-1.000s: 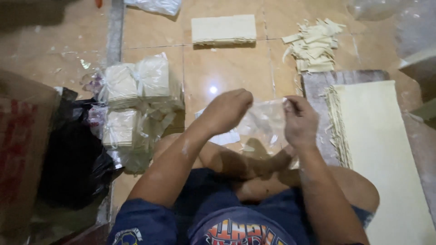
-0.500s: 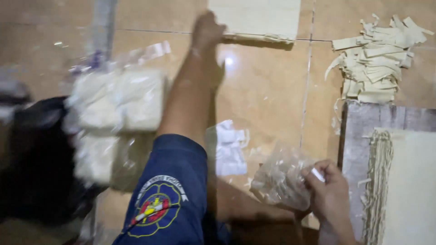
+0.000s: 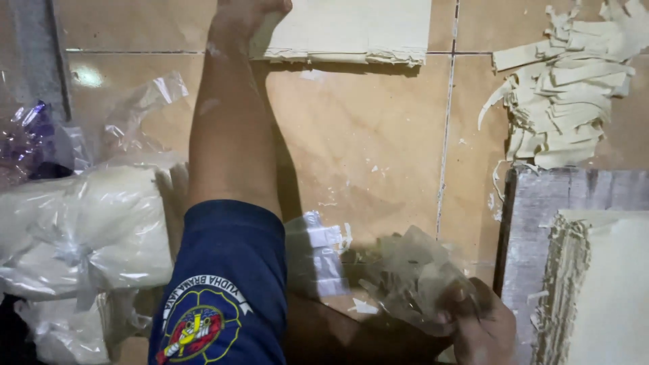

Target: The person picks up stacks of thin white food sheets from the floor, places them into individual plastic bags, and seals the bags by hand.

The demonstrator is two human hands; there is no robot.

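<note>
Tiled floor point(image 3: 365, 149): our left hand point(image 3: 247, 20) clamps sheet stack point(image 3: 351, 30) by its edge, thin and floppy; right hand point(image 3: 483, 331) pinches crinkly bag point(image 3: 405, 277).

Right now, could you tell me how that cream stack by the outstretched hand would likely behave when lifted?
The cream stack looks like many thin sheets, so it may sag or fan apart. Its frayed lower edge hints the sheets tear easily. The left hand touches only one end, so the far end would probably droop.

L arm point(image 3: 233, 135) outstretched fwd; R hand point(image 3: 481, 328) low, fingers clenched.
</note>
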